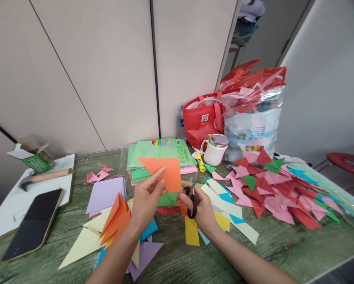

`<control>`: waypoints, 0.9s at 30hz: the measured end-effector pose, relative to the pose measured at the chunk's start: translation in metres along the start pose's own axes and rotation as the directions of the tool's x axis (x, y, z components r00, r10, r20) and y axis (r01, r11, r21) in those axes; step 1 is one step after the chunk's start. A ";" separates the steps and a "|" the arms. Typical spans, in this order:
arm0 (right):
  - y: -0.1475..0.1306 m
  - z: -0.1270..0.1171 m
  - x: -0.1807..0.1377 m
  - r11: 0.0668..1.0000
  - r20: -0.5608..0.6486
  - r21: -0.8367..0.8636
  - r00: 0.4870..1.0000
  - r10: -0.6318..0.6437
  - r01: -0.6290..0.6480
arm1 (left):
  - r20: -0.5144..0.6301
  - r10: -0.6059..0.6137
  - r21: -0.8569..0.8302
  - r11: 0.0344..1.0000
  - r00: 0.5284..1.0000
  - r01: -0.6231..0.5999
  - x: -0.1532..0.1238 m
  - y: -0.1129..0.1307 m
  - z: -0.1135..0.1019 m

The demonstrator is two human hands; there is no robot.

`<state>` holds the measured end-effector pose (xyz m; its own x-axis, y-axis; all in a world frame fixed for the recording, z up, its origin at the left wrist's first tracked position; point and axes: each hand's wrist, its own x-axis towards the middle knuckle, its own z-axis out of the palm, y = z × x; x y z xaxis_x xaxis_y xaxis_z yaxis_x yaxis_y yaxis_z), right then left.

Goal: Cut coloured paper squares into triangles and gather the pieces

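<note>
My left hand [149,197] pinches a folded sheet of orange paper [172,173] with one slanted side, held up above the table. In my right hand [202,209] is a pair of scissors [192,201] with black handles, its blades pointing up beside the paper's right edge. Whether the blades touch the paper I cannot tell. Below the right hand lie cut strips of yellow paper [191,232] and pale and blue strips. Under my left forearm sit folded orange pieces [118,219], cream pieces [81,248] and purple pieces [146,258].
Green paper packs [141,154] lie at the back, near a white mug [214,152], a glue stick [200,162] and a red bag [200,122]. Pink and red folded pieces [271,189] heap up on the right. At left are a phone [35,223], a hammer [47,177] and a green box [36,159].
</note>
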<state>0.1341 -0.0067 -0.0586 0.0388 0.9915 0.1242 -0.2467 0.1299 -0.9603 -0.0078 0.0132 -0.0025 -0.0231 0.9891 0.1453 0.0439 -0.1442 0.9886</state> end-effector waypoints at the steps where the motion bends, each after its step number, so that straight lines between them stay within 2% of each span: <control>1: 0.001 0.001 -0.002 1.000 0.089 0.001 0.996 0.029 -0.029 | -0.062 0.004 -0.049 0.999 0.998 -0.007 -0.001 0.001 0.000; 4: 0.004 0.005 -0.008 0.992 0.343 -0.008 0.931 0.124 -0.129 | -0.158 0.017 -0.142 0.989 0.987 -0.040 -0.003 0.006 0.001; 7: 0.003 0.008 -0.013 0.985 0.456 0.006 0.877 0.150 -0.171 | -0.179 0.034 -0.156 0.986 0.983 -0.063 -0.004 0.007 0.002; 17: -0.001 0.007 -0.014 0.981 0.474 0.086 0.873 0.113 -0.173 | -0.158 0.057 0.122 0.992 0.986 -0.037 -0.015 0.009 0.015; 23: -0.002 0.007 -0.013 0.979 0.465 0.102 0.878 0.108 -0.174 | -0.138 0.028 0.088 0.996 0.990 -0.015 -0.021 0.010 0.022; 27: -0.004 0.007 -0.014 0.981 0.469 0.093 0.877 0.107 -0.170 | -0.159 0.059 0.096 0.994 0.986 -0.044 -0.021 0.008 0.021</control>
<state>0.1280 -0.0207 -0.0543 -0.4463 0.8864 0.1227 -0.3390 -0.0405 -0.9399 0.0141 -0.0080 0.0016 -0.1786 0.9616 0.2082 0.1411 -0.1844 0.9727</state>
